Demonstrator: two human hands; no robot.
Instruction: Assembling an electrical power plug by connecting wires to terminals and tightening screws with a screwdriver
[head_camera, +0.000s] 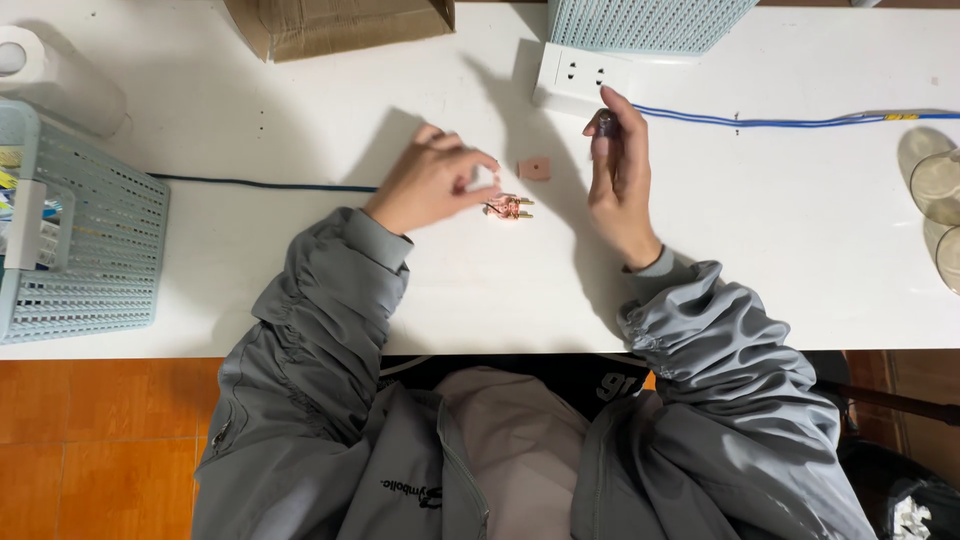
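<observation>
Near frame centre, on the white table (300, 130): left hand (430, 180) pinching a small copper-pronged part (510, 207); right hand (618, 175) gripping a dark tool (605, 123), possibly a screwdriver. Pink cover piece (534, 168) lying apart, unfitted; assembly seemingly midway.

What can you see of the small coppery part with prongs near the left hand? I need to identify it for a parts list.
The small coppery part lies flat on the white table. It looks like metal, pinkish copper in colour, with two brass-like prongs pointing right. The left hand touches its left end with its fingertips. A small pink square block lies just above it, apart. Finer detail is too small to tell.
</observation>
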